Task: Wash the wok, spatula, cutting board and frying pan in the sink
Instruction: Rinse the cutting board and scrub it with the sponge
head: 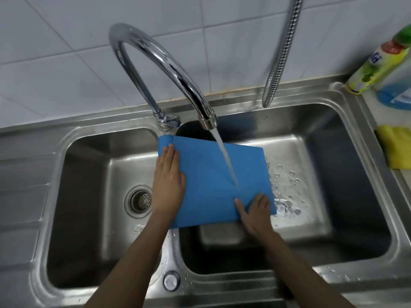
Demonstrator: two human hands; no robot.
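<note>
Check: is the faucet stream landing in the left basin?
No. The water from the faucet hits the blue cutting board held over the right basin.

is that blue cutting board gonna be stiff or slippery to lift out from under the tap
Probably stiff: the blue cutting board keeps flat, straight edges while spanning the sink divider. Likely slippery, since the water stream runs over its face. It looks thin, so probably light; the left hand and right hand only rest flat on it.
</note>
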